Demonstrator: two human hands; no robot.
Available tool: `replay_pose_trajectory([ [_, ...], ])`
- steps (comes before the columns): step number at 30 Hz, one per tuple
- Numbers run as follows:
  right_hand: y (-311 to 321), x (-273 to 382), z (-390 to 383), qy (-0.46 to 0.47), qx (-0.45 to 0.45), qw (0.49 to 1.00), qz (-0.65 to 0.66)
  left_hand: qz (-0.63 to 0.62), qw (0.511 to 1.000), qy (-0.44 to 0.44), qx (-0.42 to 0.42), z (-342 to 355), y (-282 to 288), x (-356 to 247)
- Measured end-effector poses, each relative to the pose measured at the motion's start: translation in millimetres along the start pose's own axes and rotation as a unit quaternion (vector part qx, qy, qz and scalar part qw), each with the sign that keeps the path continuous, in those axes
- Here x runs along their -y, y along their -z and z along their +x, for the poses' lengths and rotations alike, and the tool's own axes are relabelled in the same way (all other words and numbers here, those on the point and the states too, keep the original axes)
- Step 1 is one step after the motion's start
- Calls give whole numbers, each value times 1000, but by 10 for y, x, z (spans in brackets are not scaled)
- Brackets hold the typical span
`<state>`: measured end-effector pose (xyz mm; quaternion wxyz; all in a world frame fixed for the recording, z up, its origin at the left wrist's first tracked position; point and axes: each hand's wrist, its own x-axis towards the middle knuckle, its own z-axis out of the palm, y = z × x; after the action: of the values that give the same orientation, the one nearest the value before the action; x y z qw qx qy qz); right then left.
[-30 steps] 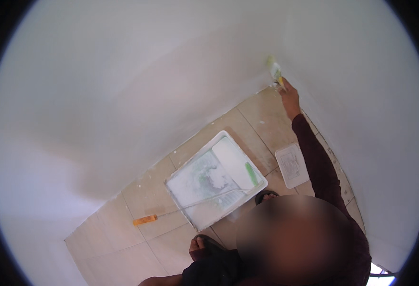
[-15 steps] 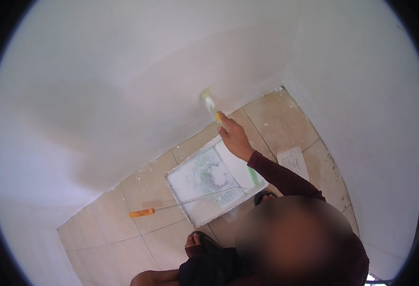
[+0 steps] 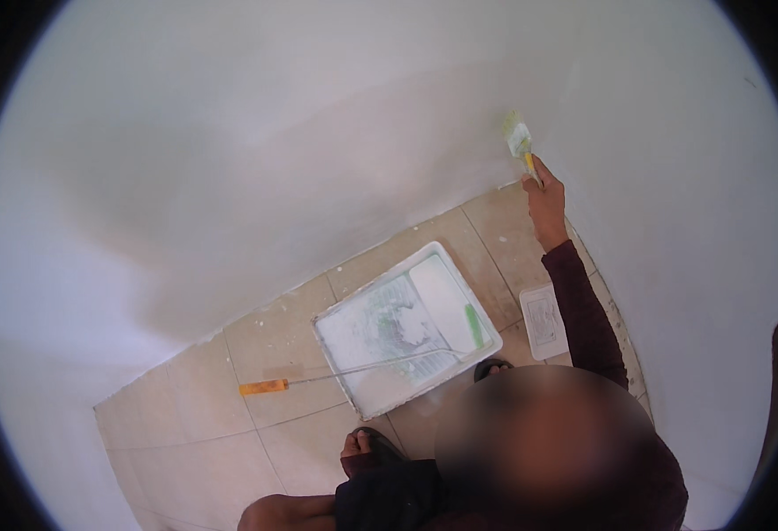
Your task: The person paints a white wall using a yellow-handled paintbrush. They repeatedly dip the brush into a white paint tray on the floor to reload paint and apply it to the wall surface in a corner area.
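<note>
My right hand (image 3: 547,205) is closed round the yellow handle of a flat paintbrush (image 3: 519,140). Its pale, paint-smeared bristles point up against the white wall (image 3: 389,133), close to the corner; whether they touch it is hard to tell. Low beside my sandalled foot, a bit of skin at a maroon cuff seems to be my left hand (image 3: 352,445), its fingers not readable. Between wall and feet lies a white paint tray (image 3: 495,343) with white paint in it. Across it rests a roller frame (image 3: 263,387), orange handle beyond the rim; a green strip (image 3: 474,327) shows in the paint.
A white rectangular lid (image 3: 544,320) lies on the tiled floor (image 3: 291,442), right of the tray and partly under my right forearm. White paint specks dot the tiles along the wall. A second white wall (image 3: 689,239) rises at the right.
My right hand has moved right and farther up with the paintbrush, from the wall above the tray to near the corner. The tray and roller frame lie as before.
</note>
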<state>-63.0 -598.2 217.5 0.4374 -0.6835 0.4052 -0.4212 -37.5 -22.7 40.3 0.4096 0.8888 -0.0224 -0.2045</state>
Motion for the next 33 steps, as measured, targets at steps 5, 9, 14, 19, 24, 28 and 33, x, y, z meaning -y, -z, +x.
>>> replay_pose_trajectory([
  [5,-384,85,-203,106,19,993,-57,57,998,-22,-9,-43,71,-248],
  [9,-657,419,-679,141,149,977,-50,49,998,2,25,21,53,49],
  [14,-506,760,-1211,72,378,923,-19,0,1000,11,-22,-85,47,-204],
  [19,-315,739,-1504,128,436,878,-149,-27,999,11,-25,-33,-9,46],
  [24,-64,818,-1575,-69,431,892,-113,25,999,-18,-30,-63,-36,-26],
  [28,-95,792,-1477,45,396,905,-150,36,999,-31,-26,-55,56,-209],
  [33,-282,726,-1365,240,417,840,-251,34,998,-39,-29,-62,100,-293],
])
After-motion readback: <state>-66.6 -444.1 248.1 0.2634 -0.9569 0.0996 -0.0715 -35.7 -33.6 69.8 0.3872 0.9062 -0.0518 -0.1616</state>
